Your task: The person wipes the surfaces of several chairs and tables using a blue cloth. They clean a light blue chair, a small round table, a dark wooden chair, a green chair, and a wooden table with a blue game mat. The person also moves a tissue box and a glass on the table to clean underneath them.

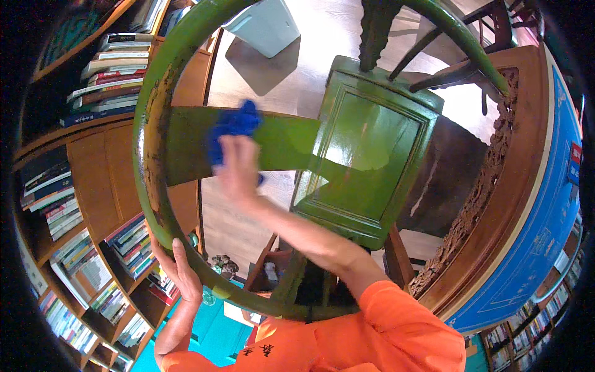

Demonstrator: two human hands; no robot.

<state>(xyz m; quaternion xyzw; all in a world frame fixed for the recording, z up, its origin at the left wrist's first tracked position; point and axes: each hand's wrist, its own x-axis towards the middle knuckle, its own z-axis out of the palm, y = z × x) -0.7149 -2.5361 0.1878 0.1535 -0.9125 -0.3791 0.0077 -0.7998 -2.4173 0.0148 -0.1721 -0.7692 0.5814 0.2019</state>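
Note:
A green wooden armchair [372, 155] with a curved top rail [147, 124] and a square panelled seat stands before me. Paint on the rail is worn to brown in patches. My right hand [238, 164], slightly blurred, presses a crumpled blue cloth [234, 127] against the chair's flat back slat [285, 139]. Its fingers are closed over the cloth. Lower down, my left hand [181, 273] grips the rail, thumb on the near side and fingers partly hidden behind it.
Bookshelves [99, 149] full of books rise on the left. On the right runs a brown wooden table [527, 124] with a carved edge and a blue sheet [533, 229] on top. A pale bin [266, 28] stands on the floor beyond the chair, and another dark chair [496, 31] is farther off.

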